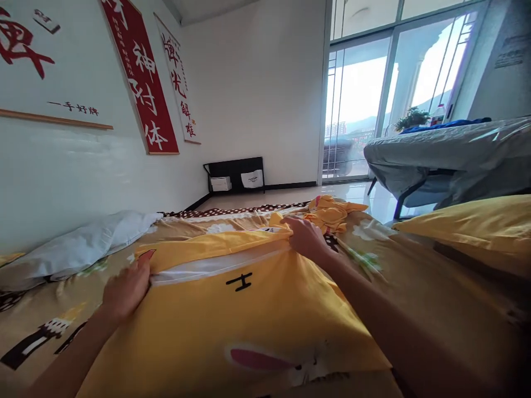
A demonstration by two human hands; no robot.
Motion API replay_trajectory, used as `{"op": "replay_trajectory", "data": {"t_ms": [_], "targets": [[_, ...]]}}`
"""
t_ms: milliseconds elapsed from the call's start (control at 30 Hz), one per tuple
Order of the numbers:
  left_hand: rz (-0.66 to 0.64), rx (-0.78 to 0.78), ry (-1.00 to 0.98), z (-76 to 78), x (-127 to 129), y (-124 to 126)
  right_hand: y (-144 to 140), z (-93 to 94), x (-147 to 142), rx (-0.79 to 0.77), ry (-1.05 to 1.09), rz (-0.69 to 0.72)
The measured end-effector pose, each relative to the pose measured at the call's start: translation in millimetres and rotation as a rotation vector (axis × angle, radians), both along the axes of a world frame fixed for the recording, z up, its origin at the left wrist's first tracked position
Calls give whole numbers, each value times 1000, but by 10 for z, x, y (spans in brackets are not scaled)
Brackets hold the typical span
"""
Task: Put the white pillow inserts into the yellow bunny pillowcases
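A yellow pillowcase [199, 320] with a printed letter H and a rabbit lies in front of me, plump with a white pillow [224, 262] that shows through its gaping far edge. My left hand [128, 287] is closed on the left corner of that opening. At the right corner, my right hand [305, 236] grips the bunched yellow cloth; its fingertips are partly hidden. Just beyond the right hand a crumpled yellow cloth [332, 213] rests on the patterned bed sheet [398, 271].
To the left lies a bare white pillow [91, 237]; to the right, another yellow pillow [477, 226]. A plastic-covered table [448, 149] stands near the sliding glass door [360, 105]. A low black rack [234, 166] sits in the far corner.
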State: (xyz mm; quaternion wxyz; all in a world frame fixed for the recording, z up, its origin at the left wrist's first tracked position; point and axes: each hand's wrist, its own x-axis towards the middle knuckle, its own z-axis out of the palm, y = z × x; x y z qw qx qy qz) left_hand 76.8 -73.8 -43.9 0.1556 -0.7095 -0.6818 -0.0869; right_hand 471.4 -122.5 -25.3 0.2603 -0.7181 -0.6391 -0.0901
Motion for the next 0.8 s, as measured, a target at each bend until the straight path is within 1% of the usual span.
{"op": "replay_trajectory", "data": {"t_ms": [33,67,100,167,200,233,300,367,467,533,667,733,800], "targets": [[-72,37,64,94,116,-107,0,14,-15,30,-9,-6],[-234,64,107,194,279,-228,6,27,-27,50,-15,-16],[-421,33,106,283,486,-350,17,38,-39,57,-19,-30],[-790,-117,88,388,980,-539,40,59,-71,51,-31,-66],[-901,-150,96,396,1237,-584,47,70,-91,49,-42,-93],[-941,-160,109,377,1480,-590,48,82,-111,55,-56,-124],[-880,-140,61,283,1883,-500,28,103,-139,81,-89,-177],[-880,-152,35,154,2151,-344,-6,113,-136,108,-129,-197],[-998,-250,93,-15,2359,-178,-33,87,-84,96,-185,-201],[-995,-349,142,-69,2442,-164,-6,44,-56,63,-205,-208],[-953,-563,194,-45,2637,-180,149,-63,-92,-5,-253,-194],[-969,-641,170,-30,2750,-106,238,-106,-127,-63,-288,-177],[-990,-669,133,-40,2849,25,299,-122,-142,-142,-303,-179]]}}
